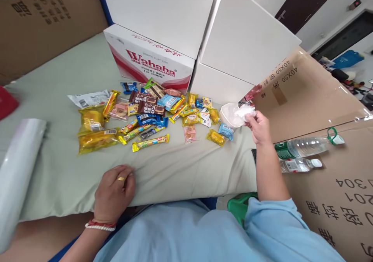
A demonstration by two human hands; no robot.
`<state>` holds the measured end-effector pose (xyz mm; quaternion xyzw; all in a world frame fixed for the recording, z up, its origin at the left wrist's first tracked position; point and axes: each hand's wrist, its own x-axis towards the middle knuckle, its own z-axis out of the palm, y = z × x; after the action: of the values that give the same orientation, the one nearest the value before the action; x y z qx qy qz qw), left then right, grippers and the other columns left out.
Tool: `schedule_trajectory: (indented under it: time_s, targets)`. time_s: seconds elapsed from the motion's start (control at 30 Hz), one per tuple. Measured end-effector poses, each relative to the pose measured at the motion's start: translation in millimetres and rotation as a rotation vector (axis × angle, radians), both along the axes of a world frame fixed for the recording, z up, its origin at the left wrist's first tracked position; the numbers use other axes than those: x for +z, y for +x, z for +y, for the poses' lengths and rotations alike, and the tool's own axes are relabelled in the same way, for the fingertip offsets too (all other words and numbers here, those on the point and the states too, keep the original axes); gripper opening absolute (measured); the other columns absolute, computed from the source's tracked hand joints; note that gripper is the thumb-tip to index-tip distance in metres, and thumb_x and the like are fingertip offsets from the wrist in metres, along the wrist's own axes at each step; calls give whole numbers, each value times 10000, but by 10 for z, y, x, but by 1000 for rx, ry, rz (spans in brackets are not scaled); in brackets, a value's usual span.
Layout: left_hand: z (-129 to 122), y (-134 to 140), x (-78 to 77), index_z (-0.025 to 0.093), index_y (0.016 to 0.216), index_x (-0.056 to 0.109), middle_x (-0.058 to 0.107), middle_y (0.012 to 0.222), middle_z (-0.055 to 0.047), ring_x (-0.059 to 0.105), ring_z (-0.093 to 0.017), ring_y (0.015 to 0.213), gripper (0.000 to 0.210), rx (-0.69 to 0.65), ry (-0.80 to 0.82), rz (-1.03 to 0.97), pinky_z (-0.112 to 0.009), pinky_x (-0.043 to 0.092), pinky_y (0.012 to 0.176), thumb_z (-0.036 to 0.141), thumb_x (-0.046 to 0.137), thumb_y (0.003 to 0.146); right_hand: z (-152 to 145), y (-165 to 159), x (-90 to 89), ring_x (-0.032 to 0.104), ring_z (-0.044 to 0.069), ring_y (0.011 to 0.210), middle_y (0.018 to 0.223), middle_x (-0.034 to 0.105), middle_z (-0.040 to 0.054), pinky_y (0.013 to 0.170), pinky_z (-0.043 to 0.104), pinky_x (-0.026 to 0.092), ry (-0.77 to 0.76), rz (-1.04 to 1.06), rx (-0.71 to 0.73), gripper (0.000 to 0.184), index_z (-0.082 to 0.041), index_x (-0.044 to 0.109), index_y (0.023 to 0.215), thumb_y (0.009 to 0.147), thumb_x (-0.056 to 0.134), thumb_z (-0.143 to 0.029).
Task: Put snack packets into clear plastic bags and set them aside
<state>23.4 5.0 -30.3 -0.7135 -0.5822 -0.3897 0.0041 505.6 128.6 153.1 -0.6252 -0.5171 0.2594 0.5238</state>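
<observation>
Right hand with a white wad, perhaps plastic, at the bowl, left hand on the cloth.

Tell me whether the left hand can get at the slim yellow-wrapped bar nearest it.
Probably yes: the left hand rests close by, with only grey-green cloth showing between it and the slim yellow-wrapped bar, and nothing lies on top of that bar.

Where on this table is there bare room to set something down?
Bare cloth lies right of the left hand, between the snacks and the near edge. Another patch sits between the roll and the yellow packs. It's crowded before the Wahaha box and beside the bowl.
</observation>
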Motion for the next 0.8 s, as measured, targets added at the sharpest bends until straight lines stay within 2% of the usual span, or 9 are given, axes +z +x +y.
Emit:
schedule_trajectory:
  time_s: [0.1,0.17,0.23,0.3,0.33,0.47,0.67,0.73,0.8]
  targets:
    - [-95,193,214,203,977,720,740,960,-93,716,-266,929,156,24,-126,-253,-424,588,886,298,600,945,-511,-588,-249,593,184,755,867,666,8,696,336,539,-91,217,162,342,-255,674,907,773,845,-519]
    - [-165,445,410,208,1008,714,736,909,-60,716,-215,825,223,-63,-357,-494,-367,597,785,387,586,967,-821,-1026,-500,600,195,762,876,675,18,706,344,533,-161,141,253,259,-260,686,875,822,823,-474]
    - [-190,739,574,210,1117,678,727,921,-52,714,-193,756,365,-228,-686,-803,-308,582,626,529,610,953,-1077,-1418,-722,607,209,795,912,684,37,741,355,525,-186,-20,353,189,-267,695,846,876,776,-436]
    - [-162,976,657,223,1180,610,707,1082,-70,738,-211,854,522,-316,-883,-1077,-294,592,587,601,736,843,-1257,-1708,-862,601,217,808,921,682,52,769,364,515,-194,-149,451,177,-275,693,821,911,733,-422]
    - [-138,1049,667,220,1133,608,699,1083,-66,731,-214,888,545,-333,-933,-1150,-292,601,597,601,793,789,-1314,-1804,-900,591,217,795,901,673,53,767,365,510,-201,-179,491,190,-277,686,807,919,721,-426]
    - [-83,1045,605,194,866,605,655,838,-2,662,-158,793,482,-284,-963,-1304,-285,601,674,569,865,713,-1380,-1880,-927,560,201,746,832,641,33,711,340,487,-257,-85,528,243,-271,678,803,896,753,-482]
    - [-148,885,550,192,808,577,631,827,22,632,-130,807,511,-193,-904,-1616,-312,608,782,466,957,606,-1345,-1780,-1073,507,144,630,709,561,-33,607,284,462,-508,462,357,435,-251,620,817,737,868,-599]
    - [-173,880,559,188,798,581,641,836,17,633,-130,811,519,-191,-887,-1632,-318,601,797,477,964,600,-1351,-1806,-1124,543,156,683,797,604,-10,611,289,485,-555,483,334,447,-252,636,880,740,857,-613]
    - [-188,877,572,186,783,584,641,822,17,626,-130,792,513,-183,-877,-1570,-302,582,766,513,947,626,-1365,-1830,-1114,605,198,845,975,657,38,714,335,543,-441,337,288,416,-265,675,998,794,820,-597]
